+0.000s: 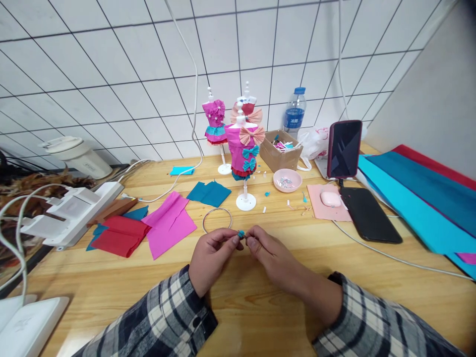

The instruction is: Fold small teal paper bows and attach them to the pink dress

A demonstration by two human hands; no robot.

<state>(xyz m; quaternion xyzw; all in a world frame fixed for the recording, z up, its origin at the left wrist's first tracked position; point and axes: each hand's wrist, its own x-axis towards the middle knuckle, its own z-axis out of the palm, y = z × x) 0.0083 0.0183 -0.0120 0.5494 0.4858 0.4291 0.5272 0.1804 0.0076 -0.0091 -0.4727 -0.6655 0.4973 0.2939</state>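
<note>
A tiny teal piece (241, 234) is pinched between the thumb and fingers of my left hand (216, 253). Close beside it, my right hand (268, 253) has its fingers pressed together at the piece's right side; what they grip is too small to make out. Just behind my left hand lies a thin ring (217, 210) on the table. Beyond the hands stands a small dress form (240, 148) in a magenta paper top, with a peach bow (252, 136) and two teal bows (250, 158) on its front.
Magenta paper (171, 228), red paper (121, 235) and teal paper (209, 193) lie left. A pink bowl (287, 180), a cardboard box (279, 153) and a bottle (295, 113) stand behind right. A black phone (372, 215) and a power strip (80, 213) flank the table.
</note>
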